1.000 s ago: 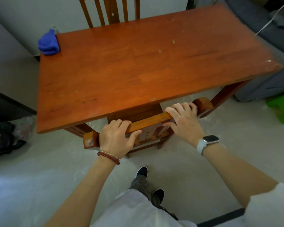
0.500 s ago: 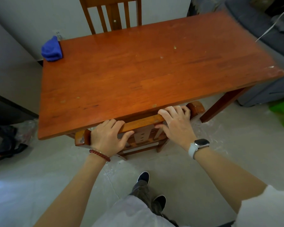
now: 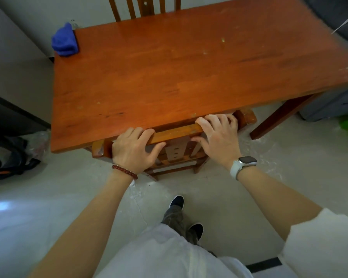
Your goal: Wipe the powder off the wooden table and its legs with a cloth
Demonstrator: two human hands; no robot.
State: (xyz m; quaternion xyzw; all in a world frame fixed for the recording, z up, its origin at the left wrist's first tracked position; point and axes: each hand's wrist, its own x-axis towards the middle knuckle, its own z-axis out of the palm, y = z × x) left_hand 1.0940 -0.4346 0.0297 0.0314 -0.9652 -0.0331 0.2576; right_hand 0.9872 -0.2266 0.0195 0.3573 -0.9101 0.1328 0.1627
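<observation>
Cloth: blue cloth [image 3: 64, 41] is lying bunched on the far left corner of the wooden bench [image 3: 189, 73].
Powder: pale specks are dotting the benchtop.
Left grip: left hand [image 3: 133, 151] is grasping the near chair's top rail [image 3: 175, 133].
Right grip: right hand [image 3: 219, 137] is grasping the same rail.
Chair: tucked under the bench's near edge.

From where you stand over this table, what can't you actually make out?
Head view, the only one:
- Table legs: the tabletop hides all but one leg.
- Near chair: its seat sits under the tabletop; both hands, left hand and right hand, cover parts of its top rail.
- Far chair: cut off by the top edge.
- Powder: pale specks too small to identify.
- Blue cloth: bunched, folds unclear.
</observation>
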